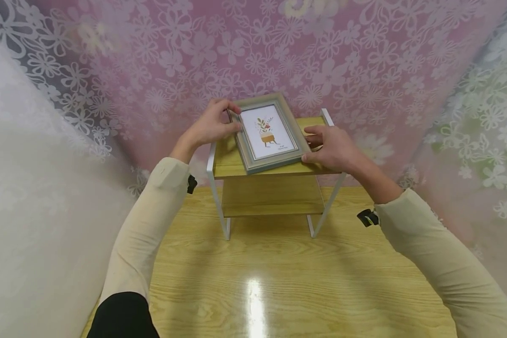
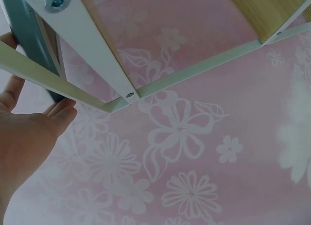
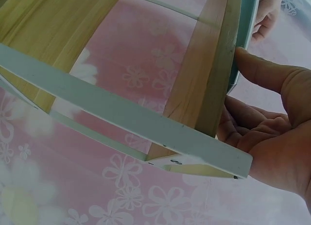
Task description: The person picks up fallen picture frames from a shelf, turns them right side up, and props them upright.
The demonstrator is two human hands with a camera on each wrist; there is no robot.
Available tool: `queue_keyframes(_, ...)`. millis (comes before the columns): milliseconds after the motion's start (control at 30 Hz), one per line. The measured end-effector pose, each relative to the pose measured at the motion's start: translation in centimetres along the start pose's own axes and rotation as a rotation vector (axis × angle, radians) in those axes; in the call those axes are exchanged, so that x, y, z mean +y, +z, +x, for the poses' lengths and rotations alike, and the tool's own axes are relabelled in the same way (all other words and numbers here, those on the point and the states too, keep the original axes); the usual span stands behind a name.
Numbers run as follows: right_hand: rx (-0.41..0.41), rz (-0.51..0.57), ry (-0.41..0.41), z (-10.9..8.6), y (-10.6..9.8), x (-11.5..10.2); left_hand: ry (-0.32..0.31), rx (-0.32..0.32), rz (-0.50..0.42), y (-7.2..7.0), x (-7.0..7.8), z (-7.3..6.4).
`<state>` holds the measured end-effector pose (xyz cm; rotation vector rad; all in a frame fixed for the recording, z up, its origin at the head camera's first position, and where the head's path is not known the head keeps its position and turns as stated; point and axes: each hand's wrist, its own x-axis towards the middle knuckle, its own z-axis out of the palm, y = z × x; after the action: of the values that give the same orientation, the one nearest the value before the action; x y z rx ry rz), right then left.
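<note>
A picture frame [image 1: 268, 132] with a grey-beige border and a potted-plant print lies face up, turned slightly, on the top board of a small two-tier table [image 1: 228, 158]. My left hand [image 1: 214, 123] grips its left edge, thumb and fingers curled at the border. At the lower right corner, my right hand [image 1: 333, 148] holds the frame, thumb on the near side and fingers by the right edge. The left wrist view shows the teal side of the frame [image 2: 30, 38] beside my left fingers. In the right wrist view my right thumb [image 3: 257, 69] touches the frame's side.
The table has white side supports [image 1: 212, 159] and a lower wooden shelf [image 1: 274, 195]. A pink floral curtain [image 1: 253, 51] hangs right behind it, with pale floral sheets at both sides. Wood-patterned flooring [image 1: 219, 277] lies in front.
</note>
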<state>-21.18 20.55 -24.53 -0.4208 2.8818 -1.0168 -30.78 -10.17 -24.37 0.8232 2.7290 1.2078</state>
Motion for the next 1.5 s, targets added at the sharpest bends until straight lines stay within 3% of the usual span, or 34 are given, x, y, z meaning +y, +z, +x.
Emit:
queue_keyframes(600, 0.017, -0.003, -0.005, 1.0, -0.2, 0.2, 0.028, 0.117, 0.008, -0.2, 0.7, -0.8)
queue_keyframes(1100, 0.001, 0.009, 0.012, 2.6, -0.9, 1.0, 0.119, 0.187, 0.079, -0.3, 1.8, -2.0)
queue_keyframes(1500, 0.000, -0.023, -0.003, 4.0, -0.8, 1.9, 0.204, 0.263, 0.128, 0.4, 1.8, -2.6)
